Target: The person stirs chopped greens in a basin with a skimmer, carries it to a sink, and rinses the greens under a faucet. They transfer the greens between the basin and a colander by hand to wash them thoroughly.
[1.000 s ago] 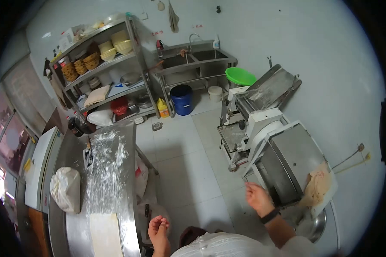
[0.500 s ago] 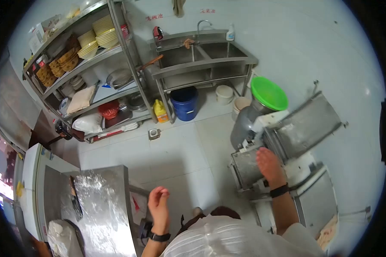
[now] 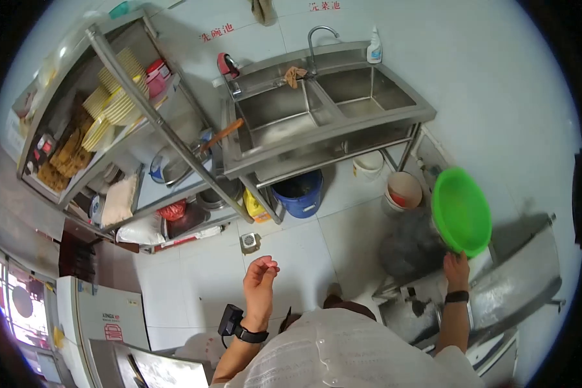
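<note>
My right hand [image 3: 456, 266] has its fingers on the near rim of a bright green plastic basin [image 3: 467, 213], which looks tilted with its hollow facing me. Below and left of the basin is a dark grey rounded container [image 3: 410, 242], blurred. My left hand [image 3: 260, 284] is in the air over the floor, its fingers curled in toward the thumb, and nothing shows in it. A black device [image 3: 231, 321] is strapped at the left wrist. Steel machinery [image 3: 427, 317] stands under my right forearm.
A double steel sink [image 3: 284, 119] stands ahead against the wall. Beneath it are a blue bucket [image 3: 299, 194] and a white pail [image 3: 368, 166]; another pail [image 3: 402, 194] stands to the right. Steel shelves [image 3: 168, 129] hold stacked bowls. A white fridge [image 3: 103, 317] is at lower left.
The view has come nearer the sink. My right hand has moved from above the steel machine to the green basin's rim and taken hold. My left hand stays raised and curled.
</note>
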A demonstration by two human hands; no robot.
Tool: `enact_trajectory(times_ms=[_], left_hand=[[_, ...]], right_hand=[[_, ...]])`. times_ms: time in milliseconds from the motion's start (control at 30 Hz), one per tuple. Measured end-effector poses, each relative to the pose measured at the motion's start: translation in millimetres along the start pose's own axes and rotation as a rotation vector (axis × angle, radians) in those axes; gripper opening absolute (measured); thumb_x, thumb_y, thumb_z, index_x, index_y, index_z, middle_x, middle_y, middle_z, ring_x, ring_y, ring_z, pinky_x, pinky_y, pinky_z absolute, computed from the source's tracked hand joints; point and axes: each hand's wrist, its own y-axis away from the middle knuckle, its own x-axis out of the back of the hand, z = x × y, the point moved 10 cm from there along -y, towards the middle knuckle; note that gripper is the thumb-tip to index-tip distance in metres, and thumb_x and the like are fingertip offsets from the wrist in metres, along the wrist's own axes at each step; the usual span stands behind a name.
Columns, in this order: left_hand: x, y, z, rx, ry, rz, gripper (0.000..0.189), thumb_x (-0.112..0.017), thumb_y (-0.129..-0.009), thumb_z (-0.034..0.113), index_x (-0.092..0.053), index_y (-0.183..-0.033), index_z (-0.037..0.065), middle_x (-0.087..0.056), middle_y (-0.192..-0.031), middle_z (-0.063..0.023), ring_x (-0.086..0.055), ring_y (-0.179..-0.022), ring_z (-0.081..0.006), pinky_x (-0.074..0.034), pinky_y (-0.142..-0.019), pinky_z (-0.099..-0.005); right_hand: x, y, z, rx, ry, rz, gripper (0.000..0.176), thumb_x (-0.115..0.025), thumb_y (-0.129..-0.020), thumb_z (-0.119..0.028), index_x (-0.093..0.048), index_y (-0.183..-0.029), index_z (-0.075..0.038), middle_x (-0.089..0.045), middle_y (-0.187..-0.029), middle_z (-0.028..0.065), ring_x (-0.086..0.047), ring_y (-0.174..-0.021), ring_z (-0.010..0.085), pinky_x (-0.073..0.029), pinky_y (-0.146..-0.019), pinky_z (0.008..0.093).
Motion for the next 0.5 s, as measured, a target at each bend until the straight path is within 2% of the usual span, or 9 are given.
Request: enact_trajectory(times_ms=[33, 67, 100, 167, 200, 267, 300, 367, 500], left_hand=[[-3.2, -22.6, 1.7, 0.0, -0.004, 0.003, 0.017, -0.046, -0.08, -0.001, -0.05, -0.096, 0.004, -0.054, -0.085, -0.0021, -0.051, -0.077, -0.0115, -0.041, -0.073, -0.0243], [-6.7, -42.6, 1.4, 0.001, 0.002, 0.012, 0.017, -0.046, -0.08, -0.001, -0.05, -0.096, 0.004, -0.054, -0.085, -0.0023, -0.051, -0.077, -0.0115, -0.041, -0.073, -0.024], [-5.4, -64.1, -0.3, 0.012, -0.014, 0.048, 0.017, -0.047, -0.08, -0.001, -0.05, -0.096, 0.004, -0.054, -0.085, -0.0027, -0.051, -0.077, -0.0116, -0.041, -0.072, -0.0242], [-2.7, -104.5, -11.8, 0.042, -0.011, 0.075, 0.017, -0.047, -0.08, -0.001, -0.05, -0.096, 0.004, -0.054, -0.085, -0.0027, -0.051, -0.077, -0.0116, -0.042, -0.071, -0.0242], [-1.8, -124.2, -20.8, 0.058, -0.016, 0.081, 0.017, -0.047, -0.08, -0.001, -0.05, -0.096, 0.004, -0.054, -0.085, -0.0027, -0.051, -0.077, -0.0116, -0.042, -0.071, -0.0242], [1.1, -164.6, -45.8, 0.113, -0.029, 0.096, 0.017, -0.047, -0.079, -0.001, -0.05, -0.095, 0.003, -0.054, -0.085, -0.003, -0.051, -0.076, -0.0115, -0.042, -0.07, -0.0238], [-0.7, -187.6, -55.6, 0.139, -0.005, 0.078, 0.016, -0.047, -0.08, 0.0, -0.05, -0.095, 0.004, -0.054, -0.085, -0.0029, -0.051, -0.076, -0.0115, -0.042, -0.07, -0.0237], [-10.6, -241.3, -64.0, 0.142, -0.005, 0.049, 0.014, -0.047, -0.08, 0.0, -0.051, -0.093, 0.004, -0.054, -0.083, -0.0026, -0.05, -0.074, -0.0112, -0.041, -0.068, -0.0229], [-27.3, -354.1, -52.9, 0.024, 0.056, -0.03, 0.011, -0.046, -0.081, 0.002, -0.05, -0.09, 0.004, -0.051, -0.079, -0.0015, -0.046, -0.068, -0.0095, -0.037, -0.062, -0.0202]], right_hand=[[0.5, -10.2, -3.1, -0.018, -0.138, 0.056, 0.031, -0.046, -0.084, -0.017, -0.038, -0.108, 0.0, -0.048, -0.096, 0.0121, -0.049, -0.089, 0.0196, -0.044, -0.075, 0.0275], [6.4, -28.0, -12.2, 0.134, 0.257, -0.096, 0.027, -0.043, -0.086, -0.018, -0.043, -0.104, 0.001, -0.049, -0.096, 0.0111, -0.049, -0.087, 0.0178, -0.044, -0.071, 0.0234], [8.9, -20.4, -9.7, 0.042, -0.053, 0.15, 0.024, -0.042, -0.086, -0.017, -0.047, -0.101, 0.001, -0.05, -0.096, 0.0106, -0.049, -0.086, 0.0171, -0.043, -0.069, 0.0225], [13.6, -15.9, -21.4, 0.063, 0.145, 0.329, 0.023, -0.042, -0.086, -0.016, -0.048, -0.1, 0.0, -0.05, -0.095, 0.009, -0.048, -0.084, 0.0171, -0.042, -0.07, 0.0244], [21.6, -22.7, -18.9, 0.057, 0.161, 0.336, 0.023, -0.042, -0.086, -0.016, -0.048, -0.1, 0.0, -0.05, -0.095, 0.009, -0.048, -0.084, 0.0171, -0.042, -0.07, 0.0244], [40.6, -27.9, -38.1, 0.222, 0.314, 0.388, 0.016, -0.052, -0.08, -0.015, -0.05, -0.089, -0.002, -0.053, -0.076, 0.006, -0.05, -0.063, 0.0154, -0.043, -0.053, 0.0262], [37.3, -23.9, -40.9, 0.22, 0.324, 0.414, 0.016, -0.052, -0.08, -0.015, -0.05, -0.089, -0.002, -0.053, -0.076, 0.006, -0.05, -0.063, 0.0154, -0.043, -0.053, 0.0262], [40.2, -6.8, -60.1, 0.291, 0.082, 0.684, 0.015, -0.052, -0.079, -0.013, -0.05, -0.088, -0.001, -0.052, -0.073, 0.0061, -0.047, -0.058, 0.0148, -0.041, -0.051, 0.0255], [-0.9, 8.6, -112.3, 0.473, -0.006, 0.595, 0.014, -0.052, -0.079, -0.012, -0.05, -0.088, -0.001, -0.051, -0.073, 0.0055, -0.047, -0.059, 0.0145, -0.04, -0.051, 0.0251]])
